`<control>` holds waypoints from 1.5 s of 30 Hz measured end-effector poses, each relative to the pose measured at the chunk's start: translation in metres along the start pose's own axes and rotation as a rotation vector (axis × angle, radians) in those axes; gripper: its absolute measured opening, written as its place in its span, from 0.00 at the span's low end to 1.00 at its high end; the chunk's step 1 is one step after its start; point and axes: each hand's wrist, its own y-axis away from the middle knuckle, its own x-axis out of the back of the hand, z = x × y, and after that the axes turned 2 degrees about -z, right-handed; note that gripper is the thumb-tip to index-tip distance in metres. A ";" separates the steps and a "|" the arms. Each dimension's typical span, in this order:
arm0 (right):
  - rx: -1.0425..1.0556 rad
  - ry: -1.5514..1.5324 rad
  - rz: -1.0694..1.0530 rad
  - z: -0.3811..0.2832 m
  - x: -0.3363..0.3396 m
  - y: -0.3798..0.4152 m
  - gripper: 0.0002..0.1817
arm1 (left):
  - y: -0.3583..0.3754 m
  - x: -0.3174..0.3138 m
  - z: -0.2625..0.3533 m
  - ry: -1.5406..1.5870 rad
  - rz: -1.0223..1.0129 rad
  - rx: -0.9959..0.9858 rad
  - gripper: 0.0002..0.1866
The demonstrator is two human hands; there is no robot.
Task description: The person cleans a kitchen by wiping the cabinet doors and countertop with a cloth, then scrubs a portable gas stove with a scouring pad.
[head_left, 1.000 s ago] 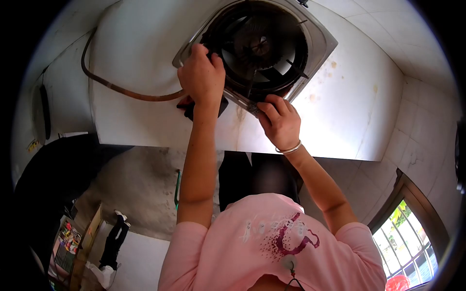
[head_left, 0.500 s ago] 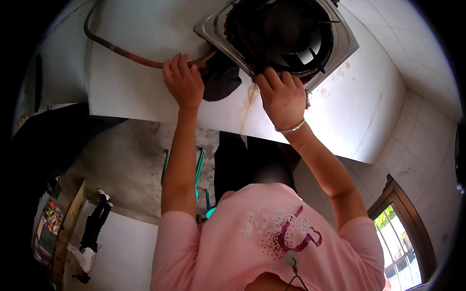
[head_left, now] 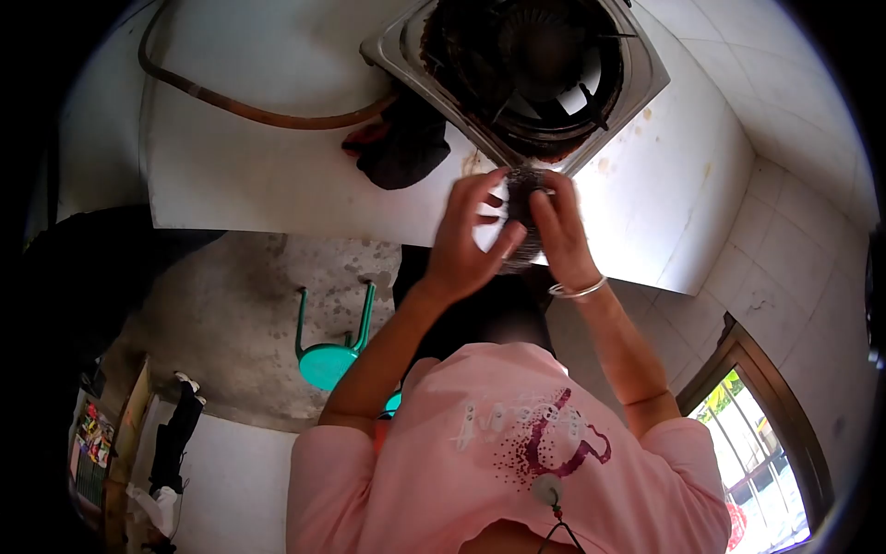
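Observation:
A dark, wiry steel wool scourer is between my two hands, just in front of the gas stove's near corner. My right hand, with a silver bangle at the wrist, grips it from the right, thumb and fingers bent over it. My left hand cups its left side, with thumb and fingertips against it and gaps between the fingers. Both hands are slightly blurred. The gas stove has a rusty, blackened burner. Left of it, a crumpled dark cloth with a reddish part lies on the white counter.
A brown gas hose curves across the counter to the stove. Behind my left arm, a green stool stands on the concrete floor. Another person is at the lower left. A barred window is at the lower right.
My left hand has left the hose and dark cloth and moved right to the scourer. My right hand has come back from the stove edge, with the scourer now visible. The view has shifted slightly.

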 end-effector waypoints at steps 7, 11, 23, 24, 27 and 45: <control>0.500 0.608 0.299 -0.019 -0.009 -0.037 0.18 | -0.020 0.036 -0.010 -0.634 0.392 -0.216 0.18; 0.642 0.799 0.391 0.016 0.005 -0.084 0.16 | -0.055 0.057 -0.010 -0.959 0.413 -0.484 0.14; 0.653 0.772 0.387 0.033 0.009 -0.092 0.09 | -0.114 0.084 -0.007 -1.358 0.440 -0.572 0.04; 0.641 0.770 0.387 0.032 0.009 -0.092 0.09 | -0.105 0.071 -0.006 -1.333 0.380 -0.465 0.04; 0.641 0.753 0.389 0.031 0.008 -0.092 0.09 | -0.073 0.033 -0.026 -1.130 0.249 -0.460 0.05; 0.645 0.759 0.391 0.031 0.009 -0.093 0.09 | -0.087 0.018 -0.024 -0.933 0.533 -0.296 0.11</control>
